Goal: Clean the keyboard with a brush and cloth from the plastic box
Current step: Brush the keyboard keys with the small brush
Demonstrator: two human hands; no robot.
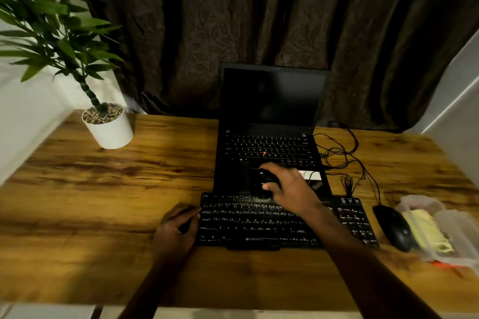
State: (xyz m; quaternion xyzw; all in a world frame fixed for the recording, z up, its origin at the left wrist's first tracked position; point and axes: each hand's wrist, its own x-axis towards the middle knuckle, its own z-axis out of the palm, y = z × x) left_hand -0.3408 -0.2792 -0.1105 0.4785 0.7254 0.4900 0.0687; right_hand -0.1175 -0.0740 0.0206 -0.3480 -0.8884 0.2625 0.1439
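A black external keyboard [259,223] lies on the wooden desk in front of an open laptop. My right hand [287,185] grips a dark brush [260,184] whose bristles touch the keyboard's top key row. My left hand [177,223] rests at the keyboard's left edge, with its fingers curled against that edge. At the right edge of the desk stands a clear plastic box [440,230] with a yellow cloth [427,230] inside it.
A black laptop [269,122] with a dark screen stands behind the keyboard. A black mouse [395,228] with tangled cables [342,155] lies between keyboard and box. A potted plant [107,127] stands at the back left. A dark curtain hangs behind.
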